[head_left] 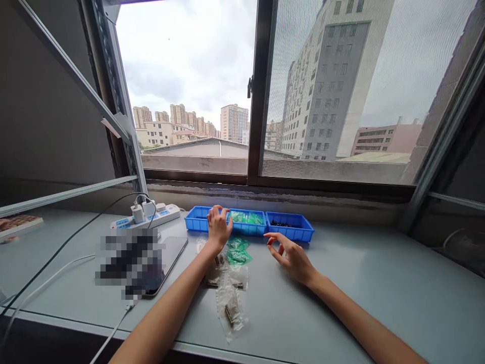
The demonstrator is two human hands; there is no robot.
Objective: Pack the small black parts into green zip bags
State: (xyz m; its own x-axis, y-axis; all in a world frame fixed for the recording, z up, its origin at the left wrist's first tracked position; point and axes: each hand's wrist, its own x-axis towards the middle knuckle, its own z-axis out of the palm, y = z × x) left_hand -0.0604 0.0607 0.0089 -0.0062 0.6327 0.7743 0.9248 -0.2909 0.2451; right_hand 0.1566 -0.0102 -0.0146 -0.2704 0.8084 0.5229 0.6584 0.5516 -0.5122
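Note:
Three blue trays stand in a row at the back of the grey table. My left hand reaches to the left tray, its fingers curled over the tray's right rim. The middle tray holds green parts. Small dark parts lie in the right tray. My right hand hovers just in front of the right tray, fingers apart and holding nothing. A small pile of green parts lies between my hands. Clear plastic bags with dark parts lie nearer to me.
A tablet lies left of the bags beside a blurred patch. A white power strip with plugged chargers sits at the back left, cables running toward the front edge. A window spans the back wall. Metal frame bars stand at both sides.

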